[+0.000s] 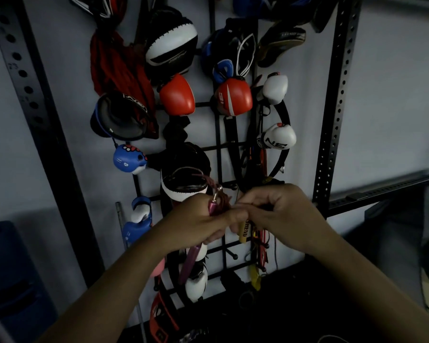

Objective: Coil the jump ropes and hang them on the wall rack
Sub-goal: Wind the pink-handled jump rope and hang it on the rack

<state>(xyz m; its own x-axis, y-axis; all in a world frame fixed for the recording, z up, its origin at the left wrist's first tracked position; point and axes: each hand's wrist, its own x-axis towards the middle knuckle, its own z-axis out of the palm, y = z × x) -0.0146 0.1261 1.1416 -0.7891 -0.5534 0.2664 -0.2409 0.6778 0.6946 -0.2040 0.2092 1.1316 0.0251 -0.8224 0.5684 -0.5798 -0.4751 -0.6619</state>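
My left hand grips a pink-handled jump rope; one handle tip with a metal swivel sticks up above my fist, a second pink handle hangs below it. The dark red rope loops up over my hand. My right hand sits right beside it, fingers curled and pinching the rope strands between the two hands. Both hands are in front of the black wire wall rack. A yellow-handled rope hangs on the rack just behind my hands.
The rack is crowded with red boxing gloves, white gloves, blue gloves, focus pads and headgear. Black perforated uprights stand on both sides. Bare hook pegs show below my hands. A dark blue object sits lower left.
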